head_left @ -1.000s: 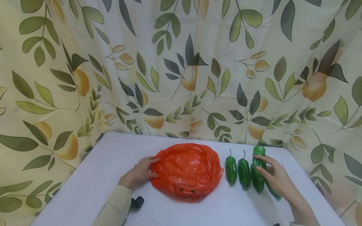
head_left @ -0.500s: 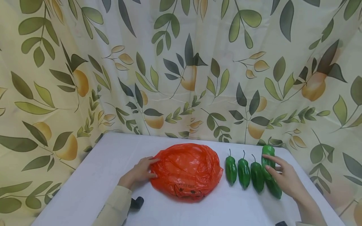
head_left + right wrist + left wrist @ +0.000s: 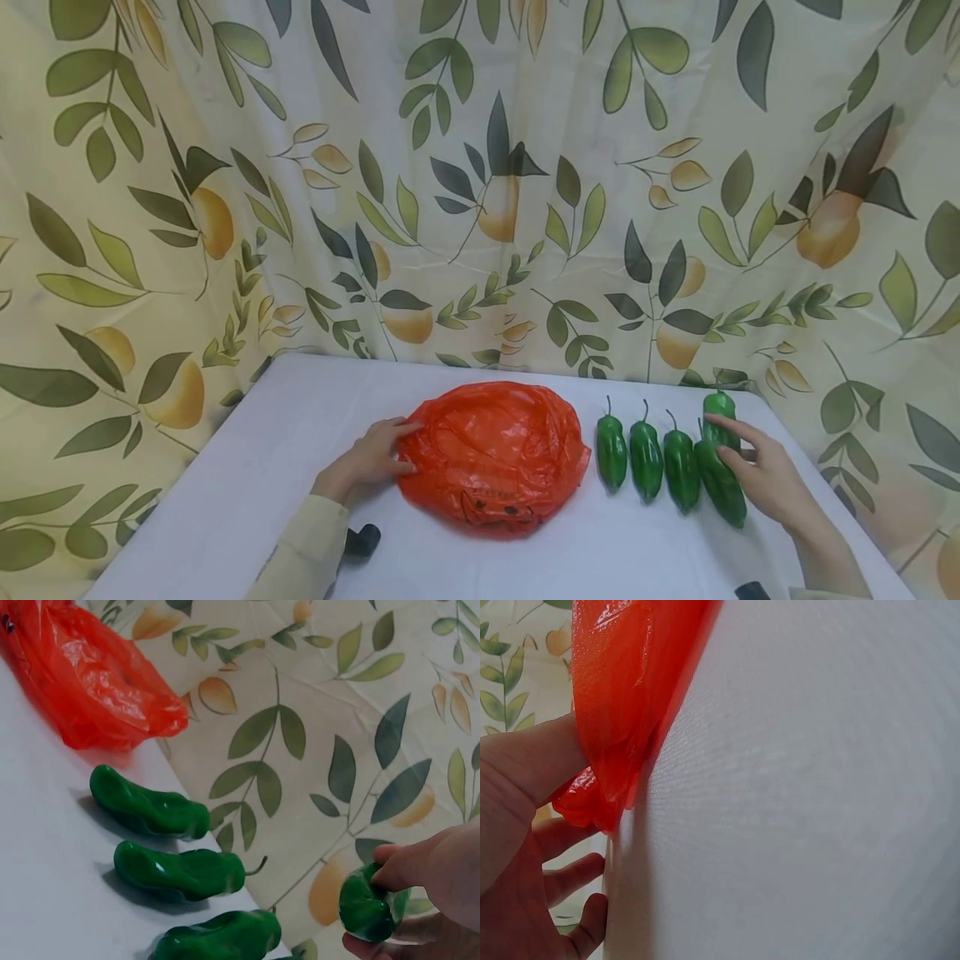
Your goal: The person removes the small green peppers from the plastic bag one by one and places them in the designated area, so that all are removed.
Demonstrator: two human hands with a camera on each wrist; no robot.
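Note:
My right hand (image 3: 768, 475) holds a green pepper (image 3: 720, 407) between thumb and fingers, above the right end of a row of similar peppers. In the right wrist view the held pepper (image 3: 366, 906) shows end-on, with the fingers wrapped at its side. Nearest to it lies the rightmost pepper of the row (image 3: 723, 492), which overlaps its lower part in the head view. My left hand (image 3: 369, 461) grips the left edge of a crumpled red plastic bag (image 3: 491, 450). The left wrist view shows a fold of the bag (image 3: 622, 705) between thumb and fingers.
Several more green peppers, among them the leftmost one (image 3: 611, 454), lie side by side right of the bag. A white table (image 3: 555, 567) bears everything, with a leaf-and-fruit patterned curtain (image 3: 480, 208) hanging behind it. Dark wrist devices (image 3: 363, 542) sit near both wrists.
My right hand has moved right with its pepper, from over the row to its far right end, uncovering the peppers beneath. The left hand and the bag have stayed put.

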